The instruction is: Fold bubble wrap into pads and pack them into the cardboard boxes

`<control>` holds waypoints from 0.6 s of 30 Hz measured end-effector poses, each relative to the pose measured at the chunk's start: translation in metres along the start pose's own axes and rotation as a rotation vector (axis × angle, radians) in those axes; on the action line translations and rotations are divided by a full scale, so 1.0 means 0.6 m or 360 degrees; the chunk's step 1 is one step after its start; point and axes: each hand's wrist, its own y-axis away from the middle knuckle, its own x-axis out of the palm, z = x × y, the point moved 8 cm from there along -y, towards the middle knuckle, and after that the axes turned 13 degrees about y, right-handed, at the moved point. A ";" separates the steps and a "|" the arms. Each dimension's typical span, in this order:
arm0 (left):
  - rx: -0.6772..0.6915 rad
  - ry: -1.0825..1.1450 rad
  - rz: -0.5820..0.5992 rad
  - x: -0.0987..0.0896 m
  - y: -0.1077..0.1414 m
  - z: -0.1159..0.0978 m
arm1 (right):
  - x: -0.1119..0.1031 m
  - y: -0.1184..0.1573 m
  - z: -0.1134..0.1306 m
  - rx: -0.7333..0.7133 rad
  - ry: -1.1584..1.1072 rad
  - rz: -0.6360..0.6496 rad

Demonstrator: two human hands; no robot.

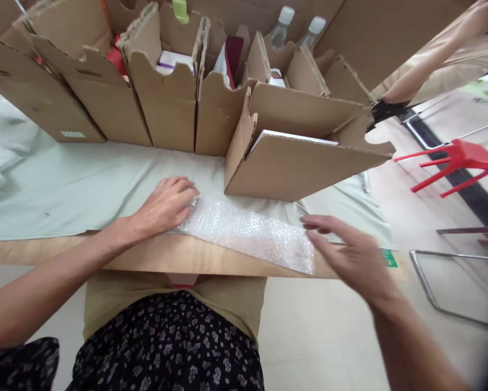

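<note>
The left hand point(166, 205) rests at one end of a clear, flat strip of plastic bubble wrap point(252, 233), its grip undeterminable, while the right hand point(306, 227), fingers parted and empty, is just beside the other end, a brown open-topped cardboard box point(304, 168) standing ahead of it.

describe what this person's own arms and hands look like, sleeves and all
Both the left hand and the right hand are bare, with no glove, ring or watch visible. The left forearm is uncovered up to a loose black sleeve with a small pale flower print. The right forearm is bare too; a dark blur in the corner may be its sleeve.
</note>
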 end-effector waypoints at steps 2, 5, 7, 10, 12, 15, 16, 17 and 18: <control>-0.0017 -0.0116 0.0062 0.007 0.017 0.023 | 0.059 0.047 -0.015 -0.0029 0.0128 0.0048; 0.0012 -0.0246 0.0041 0.009 0.020 0.023 | 0.114 0.077 -0.038 -0.0003 0.0242 0.0001; 0.0017 -0.0240 -0.0020 0.007 0.012 0.015 | 0.120 0.076 -0.039 -0.0013 0.0311 -0.0038; 0.0036 -0.0201 -0.0092 0.006 0.001 0.001 | 0.088 0.062 -0.017 -0.0103 0.0451 -0.0176; 0.0070 -0.0238 -0.0106 0.004 0.003 -0.009 | 0.053 0.058 0.003 -0.0159 0.0457 -0.0328; 0.0117 -0.0290 -0.0209 -0.020 0.024 -0.027 | 0.011 0.066 0.020 -0.0149 0.0318 -0.0474; 0.0108 -0.0275 -0.0273 -0.034 0.035 -0.032 | 0.007 0.069 0.023 -0.0141 0.0234 -0.0439; 0.0072 -0.0238 -0.0334 -0.049 0.046 -0.037 | 0.006 0.070 0.026 -0.0130 0.0134 -0.0364; 0.0008 -0.0188 -0.0386 -0.065 0.056 -0.040 | 0.007 0.070 0.030 -0.0116 0.0024 -0.0275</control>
